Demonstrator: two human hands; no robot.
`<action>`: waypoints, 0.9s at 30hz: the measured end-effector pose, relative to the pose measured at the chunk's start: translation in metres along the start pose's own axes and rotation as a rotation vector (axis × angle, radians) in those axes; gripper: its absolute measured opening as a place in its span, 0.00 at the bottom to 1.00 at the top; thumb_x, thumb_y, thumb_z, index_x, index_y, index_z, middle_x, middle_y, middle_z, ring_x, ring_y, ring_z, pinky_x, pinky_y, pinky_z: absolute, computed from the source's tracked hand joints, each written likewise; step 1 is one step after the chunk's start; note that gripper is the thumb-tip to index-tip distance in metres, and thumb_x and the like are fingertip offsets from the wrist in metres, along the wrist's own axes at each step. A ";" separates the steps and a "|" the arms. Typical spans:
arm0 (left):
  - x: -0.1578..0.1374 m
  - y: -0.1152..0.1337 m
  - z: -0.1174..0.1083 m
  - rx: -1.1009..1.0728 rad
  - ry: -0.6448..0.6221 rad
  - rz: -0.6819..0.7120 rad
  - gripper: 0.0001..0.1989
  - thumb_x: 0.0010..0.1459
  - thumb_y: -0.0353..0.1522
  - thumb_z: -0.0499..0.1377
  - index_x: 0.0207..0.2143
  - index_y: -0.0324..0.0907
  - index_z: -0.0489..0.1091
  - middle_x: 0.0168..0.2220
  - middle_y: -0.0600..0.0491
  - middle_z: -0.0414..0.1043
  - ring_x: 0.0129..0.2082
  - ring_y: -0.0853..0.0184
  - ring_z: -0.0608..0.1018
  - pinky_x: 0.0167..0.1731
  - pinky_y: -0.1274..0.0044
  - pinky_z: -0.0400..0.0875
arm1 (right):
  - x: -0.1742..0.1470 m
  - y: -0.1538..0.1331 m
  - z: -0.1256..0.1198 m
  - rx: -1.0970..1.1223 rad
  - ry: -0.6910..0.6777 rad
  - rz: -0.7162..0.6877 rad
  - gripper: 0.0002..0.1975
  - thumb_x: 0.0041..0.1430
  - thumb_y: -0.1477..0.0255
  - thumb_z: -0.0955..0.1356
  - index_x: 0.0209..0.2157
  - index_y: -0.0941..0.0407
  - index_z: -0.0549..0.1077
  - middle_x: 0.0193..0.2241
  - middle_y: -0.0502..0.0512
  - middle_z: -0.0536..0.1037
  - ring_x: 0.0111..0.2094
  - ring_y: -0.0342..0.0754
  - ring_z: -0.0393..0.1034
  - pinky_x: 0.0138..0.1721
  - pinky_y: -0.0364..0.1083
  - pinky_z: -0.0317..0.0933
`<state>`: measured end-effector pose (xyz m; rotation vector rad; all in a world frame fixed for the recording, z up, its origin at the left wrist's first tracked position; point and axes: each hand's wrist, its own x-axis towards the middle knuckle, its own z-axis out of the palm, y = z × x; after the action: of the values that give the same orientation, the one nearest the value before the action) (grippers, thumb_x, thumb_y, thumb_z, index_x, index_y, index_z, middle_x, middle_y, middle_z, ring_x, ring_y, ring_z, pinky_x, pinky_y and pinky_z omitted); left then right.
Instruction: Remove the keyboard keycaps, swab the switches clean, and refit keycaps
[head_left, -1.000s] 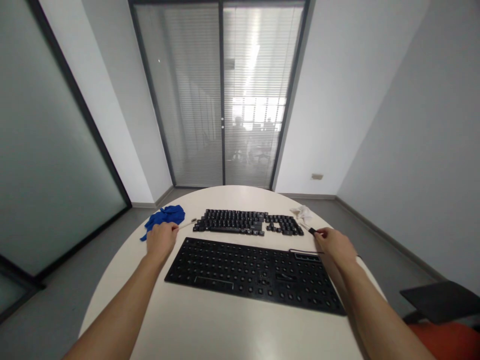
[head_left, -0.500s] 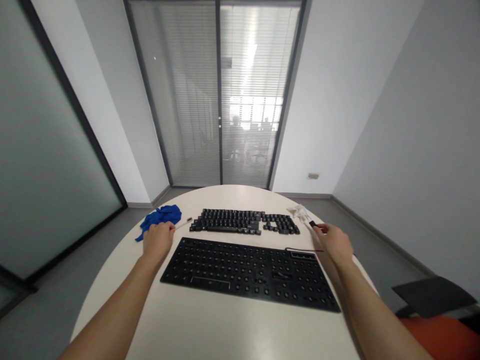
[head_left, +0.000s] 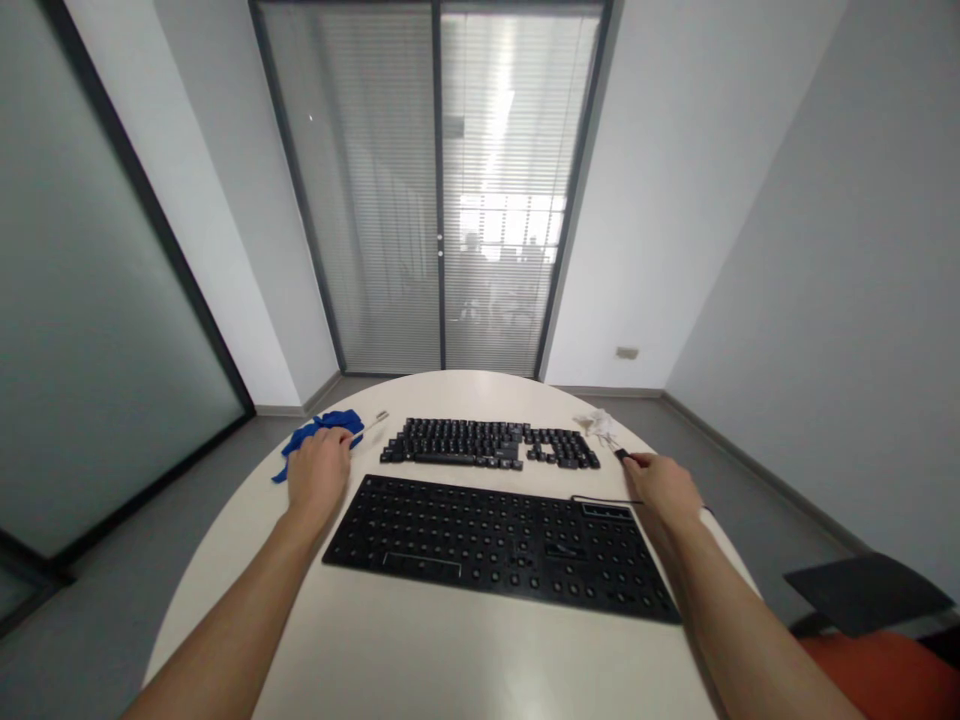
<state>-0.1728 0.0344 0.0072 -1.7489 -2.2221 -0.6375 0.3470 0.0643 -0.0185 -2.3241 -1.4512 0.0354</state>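
My left hand (head_left: 320, 472), at the table's left side by a crumpled blue cloth (head_left: 341, 421), is closed on a thin white toothbrush (head_left: 371, 427) whose bristled head points up and to the right. On the right, my right hand (head_left: 663, 490) pinches the black handle of a keycap puller (head_left: 622, 455); its thin wires reach toward a white crumpled tissue (head_left: 596, 423). Between my arms lies a black keyboard base (head_left: 495, 545) stripped of its keys. Behind it, the loose black keycaps (head_left: 465, 440) are laid out in keyboard order.
Everything lies on a round cream table (head_left: 390, 640). A thin black cable (head_left: 600, 499) runs from the keyboard's back edge toward my right hand. An orange and black chair (head_left: 877, 670) stands at the lower right. Beyond the table is a glass partition with blinds (head_left: 442, 200).
The toothbrush has tilted, its head rising a little. My left hand has shifted slightly, and my right hand has moved slightly down and left with the keycap puller.
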 end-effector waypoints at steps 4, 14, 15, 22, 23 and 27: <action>-0.006 0.031 -0.007 -0.442 0.006 0.021 0.14 0.64 0.35 0.52 0.43 0.40 0.75 0.44 0.46 0.78 0.43 0.58 0.78 0.46 0.70 0.71 | -0.003 -0.006 -0.006 -0.015 0.072 -0.058 0.22 0.62 0.59 0.64 0.49 0.55 0.80 0.47 0.69 0.80 0.46 0.64 0.75 0.42 0.54 0.68; -0.066 0.111 -0.029 -1.009 -0.336 0.200 0.12 0.62 0.38 0.56 0.39 0.42 0.76 0.34 0.51 0.79 0.33 0.63 0.79 0.35 0.74 0.73 | -0.109 -0.116 -0.021 0.562 -0.123 -0.787 0.17 0.65 0.58 0.65 0.41 0.53 0.81 0.44 0.58 0.82 0.49 0.56 0.71 0.54 0.54 0.61; -0.071 0.114 -0.029 -0.999 -0.330 0.224 0.11 0.62 0.37 0.56 0.38 0.42 0.76 0.34 0.51 0.79 0.33 0.63 0.78 0.35 0.74 0.73 | -0.124 -0.125 -0.020 0.613 -0.182 -0.812 0.17 0.65 0.58 0.66 0.44 0.53 0.80 0.44 0.58 0.81 0.49 0.56 0.71 0.54 0.54 0.61; -0.089 0.125 -0.029 -0.851 -0.256 0.419 0.08 0.63 0.34 0.56 0.35 0.44 0.75 0.34 0.50 0.77 0.33 0.64 0.76 0.36 0.73 0.71 | -0.160 -0.148 -0.021 0.849 -0.297 -0.698 0.16 0.66 0.60 0.65 0.34 0.55 0.79 0.34 0.54 0.82 0.39 0.52 0.74 0.46 0.48 0.64; -0.090 0.126 -0.030 -0.845 -0.250 0.430 0.08 0.63 0.34 0.55 0.35 0.44 0.74 0.34 0.50 0.77 0.32 0.64 0.76 0.36 0.73 0.71 | -0.160 -0.148 -0.021 0.868 -0.310 -0.686 0.16 0.66 0.60 0.65 0.33 0.55 0.78 0.34 0.54 0.82 0.38 0.52 0.74 0.45 0.48 0.64; -0.083 0.120 -0.036 -0.734 -0.315 0.543 0.08 0.63 0.35 0.56 0.37 0.45 0.76 0.37 0.51 0.79 0.34 0.63 0.78 0.38 0.73 0.71 | -0.162 -0.147 -0.017 0.919 -0.329 -0.607 0.18 0.67 0.58 0.62 0.33 0.56 0.75 0.31 0.53 0.80 0.36 0.51 0.73 0.42 0.47 0.64</action>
<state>-0.0386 -0.0317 0.0245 -2.8279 -1.6131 -1.1934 0.1500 -0.0251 0.0182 -1.1370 -1.7288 0.7617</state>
